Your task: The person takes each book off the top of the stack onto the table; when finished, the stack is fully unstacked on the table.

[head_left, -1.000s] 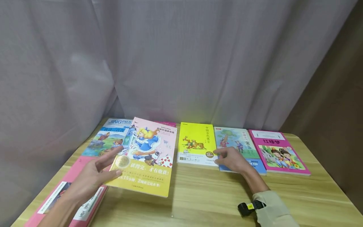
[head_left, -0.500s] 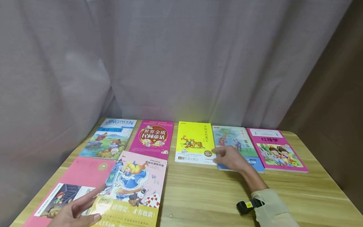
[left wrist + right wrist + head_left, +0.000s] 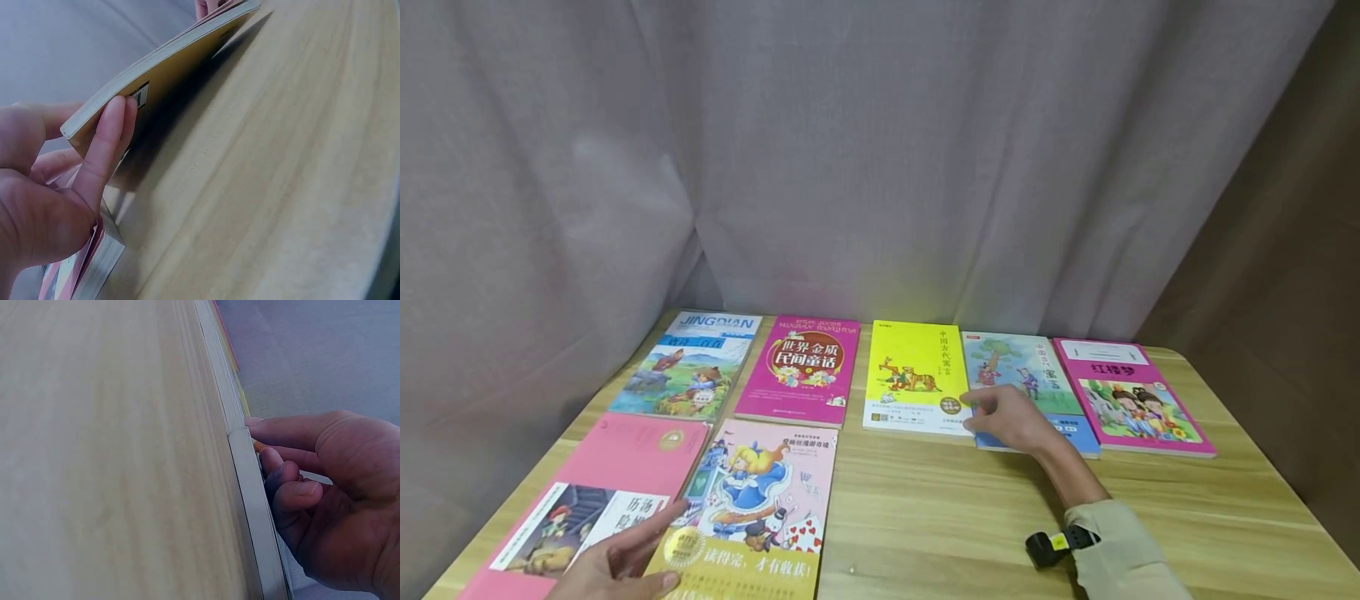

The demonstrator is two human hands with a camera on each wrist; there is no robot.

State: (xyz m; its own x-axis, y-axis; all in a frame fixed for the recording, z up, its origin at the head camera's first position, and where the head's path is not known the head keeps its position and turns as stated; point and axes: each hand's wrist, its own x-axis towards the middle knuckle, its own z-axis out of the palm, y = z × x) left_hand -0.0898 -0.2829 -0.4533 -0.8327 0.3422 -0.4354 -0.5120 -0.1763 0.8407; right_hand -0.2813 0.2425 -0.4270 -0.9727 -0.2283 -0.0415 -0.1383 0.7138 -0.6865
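Observation:
In the head view my left hand [image 3: 617, 565] grips the lower left edge of a pink and yellow picture book [image 3: 752, 483] with a girl in blue on its cover. Its thumb lies on top, and the left wrist view shows fingers against the underside [image 3: 115, 125]. That view has the book tilted, with shadow between it and the table. My right hand [image 3: 1011, 419] holds the lower right corner of a flat yellow book [image 3: 917, 354] between thumb and index finger. Its other fingers curl over a green and blue book [image 3: 1033, 375] beside it.
A large pink book [image 3: 647, 458] lies left of the picture book. Behind them are a blue landscape-cover book [image 3: 677, 379] and a magenta book [image 3: 797, 400]. Another magenta book [image 3: 1142, 408] lies far right. A grey curtain [image 3: 880, 167] hangs behind the wooden table [image 3: 925, 525].
My left hand has brought the picture book down and toward me, from over the back magenta book to beside the large pink book. My right hand stays at the yellow book's corner.

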